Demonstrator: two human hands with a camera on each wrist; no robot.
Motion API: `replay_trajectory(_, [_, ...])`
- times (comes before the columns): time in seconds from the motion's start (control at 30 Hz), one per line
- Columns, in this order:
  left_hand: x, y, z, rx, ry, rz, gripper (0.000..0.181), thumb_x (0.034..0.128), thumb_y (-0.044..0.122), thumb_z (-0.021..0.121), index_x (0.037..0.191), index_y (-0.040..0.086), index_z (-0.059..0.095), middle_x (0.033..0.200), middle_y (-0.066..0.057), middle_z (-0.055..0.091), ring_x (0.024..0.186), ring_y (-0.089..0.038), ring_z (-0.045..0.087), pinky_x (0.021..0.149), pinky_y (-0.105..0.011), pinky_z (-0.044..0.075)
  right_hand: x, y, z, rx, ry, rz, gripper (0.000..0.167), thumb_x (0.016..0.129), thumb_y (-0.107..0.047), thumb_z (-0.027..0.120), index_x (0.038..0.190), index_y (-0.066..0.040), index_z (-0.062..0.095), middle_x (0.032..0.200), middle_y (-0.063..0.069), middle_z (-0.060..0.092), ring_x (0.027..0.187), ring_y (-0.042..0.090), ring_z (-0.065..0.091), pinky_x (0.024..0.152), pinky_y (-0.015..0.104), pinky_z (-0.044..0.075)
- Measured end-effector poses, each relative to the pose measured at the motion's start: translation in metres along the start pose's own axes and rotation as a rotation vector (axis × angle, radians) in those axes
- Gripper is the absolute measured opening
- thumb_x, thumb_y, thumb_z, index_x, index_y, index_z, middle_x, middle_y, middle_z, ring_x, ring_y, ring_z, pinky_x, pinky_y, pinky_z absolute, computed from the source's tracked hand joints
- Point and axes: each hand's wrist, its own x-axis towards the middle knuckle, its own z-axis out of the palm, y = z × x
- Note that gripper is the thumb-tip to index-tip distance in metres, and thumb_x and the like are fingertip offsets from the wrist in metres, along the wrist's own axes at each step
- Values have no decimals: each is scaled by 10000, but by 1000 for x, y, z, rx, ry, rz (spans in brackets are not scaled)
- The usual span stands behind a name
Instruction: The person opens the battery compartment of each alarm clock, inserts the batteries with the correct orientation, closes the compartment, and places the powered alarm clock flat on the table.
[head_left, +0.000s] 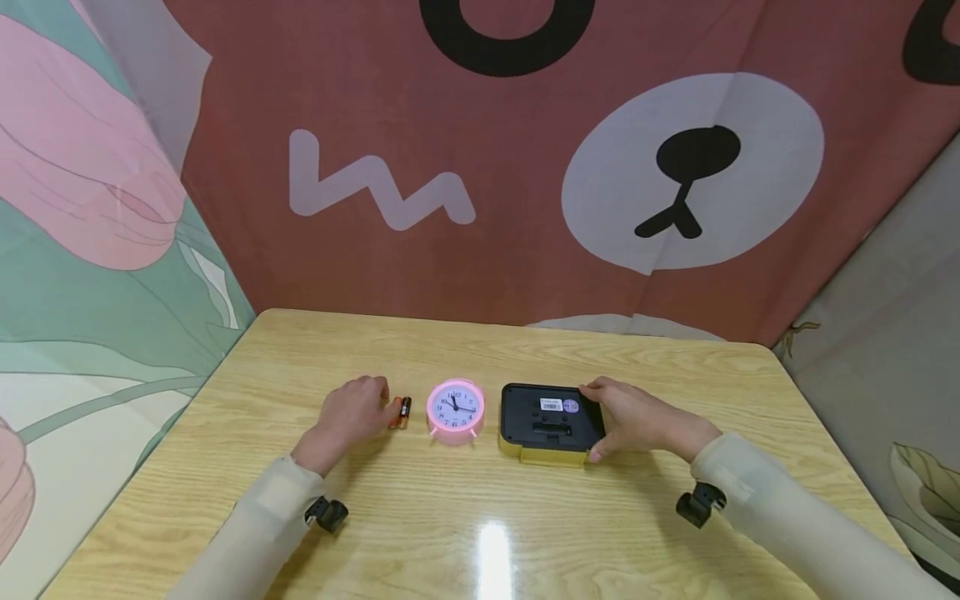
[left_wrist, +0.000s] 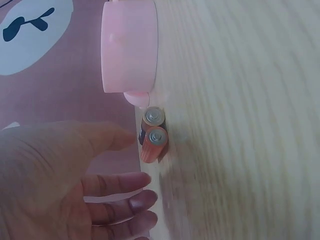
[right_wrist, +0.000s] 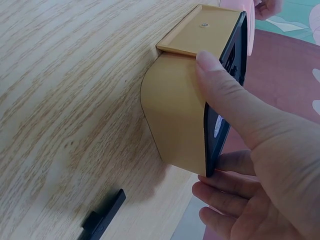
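— Wood-grain tabletop [head_left: 420,525] is backed, at twelve o'clock, by a curtain [head_left: 517,275] printed with a bear's face. What is gripped on it?

— A gold-sided case [right_wrist: 175,110], laid with its black back panel [head_left: 579,433] upward. It is clamped at its three o'clock edge by the right hand [head_left: 637,417], the thumb set on the gold side and the fingers [right_wrist: 220,200] at the black edge.

— And on the panel?

— A barcode sticker [head_left: 551,405] and a round purple sticker [head_left: 571,406] are carried toward twelve o'clock; a dark slot [head_left: 551,429] is seen toward six.

— What is found at nine o'clock from the case?

— A pink alarm clock [head_left: 452,430], laid face up. Just beyond it, two batteries [left_wrist: 153,133] are placed side by side. They are bordered at nine o'clock by the left hand [head_left: 352,412], its thumb and fingers held apart; whether either battery is touched cannot be told.

— Farther out?

— Pale sleeves [head_left: 795,508] are worn, and at ten o'clock a floral curtain [head_left: 82,275] is hung.
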Motion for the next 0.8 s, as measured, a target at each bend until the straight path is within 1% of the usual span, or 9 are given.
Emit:
replay_trajectory(0.17, [0,0,2,15,-28,6,233,943,273,663,835,69,633,755,-59,613,633,-180,512,529,-302,399,1,1,1,-5,5,-2,1136,648,-511,918,1499,57,423,1497,244,480,1350,400,518,1081,529,459])
replay_trajectory(0.27, [0,2,2,20,-31,6,246,941,238,652,760,84,590,699,-49,565,611,-174,479,521,-299,353,1,1,1,-4,4,-1,1137,646,-511,918,1498,57,424,1497,242,482,1350,398,518,1083,528,457])
replay_trajectory(0.37, [0,4,3,35,-31,5,284,942,217,642,706,110,528,655,-36,521,595,-172,462,522,-303,331,1,0,0,2,3,2,1136,646,-506,920,1499,56,423,1496,238,483,1352,395,517,1086,528,455])
replay_trajectory(0.53, [1,4,4,58,-32,-5,312,951,224,640,693,126,494,632,-17,501,584,-166,469,518,-301,345,1,0,0,4,2,5,1140,645,-516,915,1500,54,423,1494,238,484,1353,395,515,1086,530,454])
replay_trajectory(0.67, [3,1,6,27,-30,-8,316,928,199,661,672,118,495,607,-15,479,562,-163,452,506,-293,337,1,1,1,2,1,3,1146,645,-532,908,1501,54,422,1494,232,486,1357,397,513,1089,534,451])
replay_trajectory(0.8, [4,-4,8,-5,-13,-1,268,910,178,683,692,108,545,621,-24,517,572,-171,472,511,-298,357,1,1,2,3,2,2,1146,643,-530,910,1498,58,424,1490,228,491,1355,396,515,1089,534,451])
